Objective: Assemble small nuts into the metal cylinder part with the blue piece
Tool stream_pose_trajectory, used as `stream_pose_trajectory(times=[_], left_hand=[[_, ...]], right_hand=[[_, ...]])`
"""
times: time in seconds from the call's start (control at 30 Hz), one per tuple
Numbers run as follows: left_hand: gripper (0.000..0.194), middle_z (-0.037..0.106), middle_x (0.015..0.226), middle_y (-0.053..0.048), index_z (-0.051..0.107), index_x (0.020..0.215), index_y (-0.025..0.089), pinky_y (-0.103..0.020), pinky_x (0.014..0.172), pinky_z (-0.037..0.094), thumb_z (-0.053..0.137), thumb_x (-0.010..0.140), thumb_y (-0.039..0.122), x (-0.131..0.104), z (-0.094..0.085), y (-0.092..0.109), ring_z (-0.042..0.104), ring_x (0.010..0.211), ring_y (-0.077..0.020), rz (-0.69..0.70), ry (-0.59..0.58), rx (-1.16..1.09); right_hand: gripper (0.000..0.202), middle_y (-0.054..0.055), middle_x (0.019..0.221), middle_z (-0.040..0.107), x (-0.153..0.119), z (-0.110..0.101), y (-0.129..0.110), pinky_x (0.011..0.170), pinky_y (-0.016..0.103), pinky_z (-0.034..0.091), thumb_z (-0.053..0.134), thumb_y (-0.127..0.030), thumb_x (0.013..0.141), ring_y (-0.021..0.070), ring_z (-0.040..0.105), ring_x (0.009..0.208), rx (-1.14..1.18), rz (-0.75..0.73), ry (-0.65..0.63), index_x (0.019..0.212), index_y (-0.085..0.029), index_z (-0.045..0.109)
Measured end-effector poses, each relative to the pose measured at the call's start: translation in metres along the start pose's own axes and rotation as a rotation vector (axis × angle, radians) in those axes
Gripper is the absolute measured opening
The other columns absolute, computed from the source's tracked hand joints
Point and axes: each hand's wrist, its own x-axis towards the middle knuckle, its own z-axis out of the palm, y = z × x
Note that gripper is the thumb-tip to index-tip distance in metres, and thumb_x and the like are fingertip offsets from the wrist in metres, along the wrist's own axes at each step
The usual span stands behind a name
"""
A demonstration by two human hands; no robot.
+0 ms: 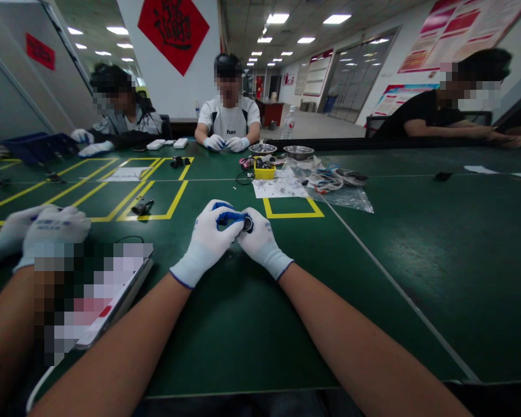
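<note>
White-gloved left hand (209,233), fingers curled, pinching small dark round-ended part (248,224) | right hand (260,240) gripping it too | forearms (351,333) converging over green table (238,347)

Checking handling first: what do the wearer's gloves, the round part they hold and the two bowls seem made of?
Gloves: probably matte white knit fabric, going by the soft cuffs; the blue patches look like a rubbery coating.
Round part: dark with a paler ring; metal or plastic, too small to tell.
Bowls: likely polished metal, given their silvery shine.
</note>
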Motion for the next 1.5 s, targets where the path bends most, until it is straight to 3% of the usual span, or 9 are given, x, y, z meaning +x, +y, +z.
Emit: stream_pose_trajectory(times=[0.23, 1.0, 1.5], left_hand=[[0.004, 0.066, 0.107, -0.006, 0.076, 0.083, 0.020, -0.042, 0.099, 0.056, 0.073, 0.084, 0.023, -0.002, 0.005, 0.002, 0.066, 0.106, -0.0247, 0.021, -0.032, 0.043], [0.013, 0.067, 0.100, -0.005, 0.076, 0.073, 0.021, -0.041, 0.093, 0.055, 0.070, 0.083, 0.027, 0.001, 0.004, 0.008, 0.067, 0.096, -0.0236, -0.116, -0.122, 0.127], [0.008, 0.063, 0.096, -0.004, 0.068, 0.074, 0.020, -0.039, 0.084, 0.055, 0.074, 0.079, 0.022, 0.000, 0.009, 0.011, 0.065, 0.091, -0.0234, -0.234, -0.062, 0.187]], right_hand=[[0.020, 0.000, 0.081, 0.060, -0.001, 0.001, -0.001, 0.073, 0.032, 0.046, 0.066, -0.031, 0.071, 0.0198, 0.058, 0.078, -0.009, -0.019, -0.039, 0.077, -0.025, 0.048], [0.014, 0.002, 0.085, 0.061, -0.002, 0.002, 0.003, 0.074, 0.032, 0.046, 0.063, -0.022, 0.074, 0.0208, 0.057, 0.079, -0.157, -0.067, -0.086, 0.080, -0.025, 0.050], [0.016, 0.002, 0.086, 0.060, -0.002, 0.002, 0.003, 0.073, 0.032, 0.046, 0.061, -0.016, 0.073, 0.0211, 0.058, 0.080, -0.165, -0.055, -0.117, 0.080, -0.025, 0.049]])
